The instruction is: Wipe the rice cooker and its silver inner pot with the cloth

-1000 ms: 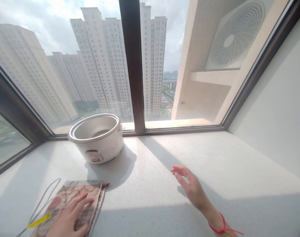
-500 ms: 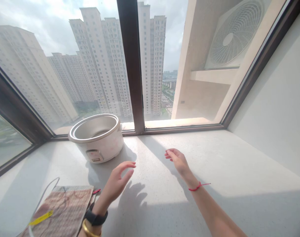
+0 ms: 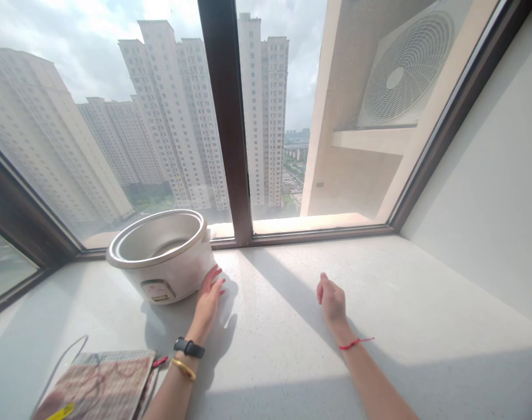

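A white, round rice cooker (image 3: pixel 178 277) without a lid stands on the sill at the left, its grey rim and bare inside showing. My left hand (image 3: pixel 210 297), wearing a black band and a gold bangle, is at the cooker's lower right side. Its fingers are apart and hold nothing; whether they touch the wall of the cooker I cannot tell. Over the sill to the right hovers my right hand (image 3: pixel 332 298), with a red string on its wrist. The fingers there are curled in, and no object shows in them.
On the sill (image 3: pixel 283 350) at the lower left lies a patterned cloth bag (image 3: pixel 104 382) with a grey cord and a yellow tag (image 3: pixel 61 413). Dark window frames (image 3: pixel 224 122) edge the back and left. A white wall (image 3: pixel 489 192) rises at the right.
My left hand has moved forward to the cooker's side and turned. My right hand has shifted a little to the right, its fingers now curled tighter. The view has tilted slightly.
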Motion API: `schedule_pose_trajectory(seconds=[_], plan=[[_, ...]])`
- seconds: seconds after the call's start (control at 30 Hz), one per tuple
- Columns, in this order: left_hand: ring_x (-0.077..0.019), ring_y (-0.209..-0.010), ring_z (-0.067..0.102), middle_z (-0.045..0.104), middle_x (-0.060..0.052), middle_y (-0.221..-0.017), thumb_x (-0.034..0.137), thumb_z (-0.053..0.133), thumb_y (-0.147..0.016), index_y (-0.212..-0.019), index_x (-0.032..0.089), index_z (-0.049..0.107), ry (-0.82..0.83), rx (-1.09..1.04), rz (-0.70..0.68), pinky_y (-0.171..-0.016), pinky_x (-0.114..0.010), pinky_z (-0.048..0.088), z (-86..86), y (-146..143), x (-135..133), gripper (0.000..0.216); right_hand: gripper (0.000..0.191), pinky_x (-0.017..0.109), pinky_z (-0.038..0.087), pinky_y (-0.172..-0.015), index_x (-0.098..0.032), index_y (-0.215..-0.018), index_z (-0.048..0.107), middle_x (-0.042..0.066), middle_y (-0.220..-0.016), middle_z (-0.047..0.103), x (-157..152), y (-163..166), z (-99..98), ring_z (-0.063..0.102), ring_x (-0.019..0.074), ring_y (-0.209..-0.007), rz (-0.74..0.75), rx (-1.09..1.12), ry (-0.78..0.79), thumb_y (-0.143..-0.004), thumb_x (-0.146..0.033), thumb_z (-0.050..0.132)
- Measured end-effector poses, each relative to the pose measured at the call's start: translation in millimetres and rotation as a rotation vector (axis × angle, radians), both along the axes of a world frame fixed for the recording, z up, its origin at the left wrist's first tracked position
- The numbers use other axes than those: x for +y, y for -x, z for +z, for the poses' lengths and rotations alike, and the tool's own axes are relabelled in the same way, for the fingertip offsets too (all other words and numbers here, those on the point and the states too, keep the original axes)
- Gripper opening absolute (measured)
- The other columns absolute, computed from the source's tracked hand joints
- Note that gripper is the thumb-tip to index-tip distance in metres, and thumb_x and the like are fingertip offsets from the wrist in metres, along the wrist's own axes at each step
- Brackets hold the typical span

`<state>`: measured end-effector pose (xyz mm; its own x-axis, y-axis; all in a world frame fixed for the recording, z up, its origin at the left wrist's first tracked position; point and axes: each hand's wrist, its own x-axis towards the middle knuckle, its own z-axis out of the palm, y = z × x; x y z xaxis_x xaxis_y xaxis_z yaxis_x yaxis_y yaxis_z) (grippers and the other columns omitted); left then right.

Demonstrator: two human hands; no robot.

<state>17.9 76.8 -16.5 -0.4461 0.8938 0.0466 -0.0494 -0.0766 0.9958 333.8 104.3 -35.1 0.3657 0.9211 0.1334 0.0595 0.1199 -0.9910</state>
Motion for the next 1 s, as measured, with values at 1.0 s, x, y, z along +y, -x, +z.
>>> schedule_pose_trajectory(seconds=[1.0], plan=[[-0.0334, -0.130, 0.058, 0.058, -0.018, -0.145, 0.046, 0.071, -0.075, -0.124, 0.020, 0.059, 0.080, -0.039, 0.146, -0.098, -0.046, 0.050, 8.9, 35, -5, 0.057, 0.071, 0.030, 0.034, -0.047, -0.023, -0.047, 0.050, -0.002, -0.044, 0.043, -2, 12, -13.2, 0.040, 0.0132, -0.043, 0.067, 0.060, 0.019, -0.072, -0.090, 0.054]])
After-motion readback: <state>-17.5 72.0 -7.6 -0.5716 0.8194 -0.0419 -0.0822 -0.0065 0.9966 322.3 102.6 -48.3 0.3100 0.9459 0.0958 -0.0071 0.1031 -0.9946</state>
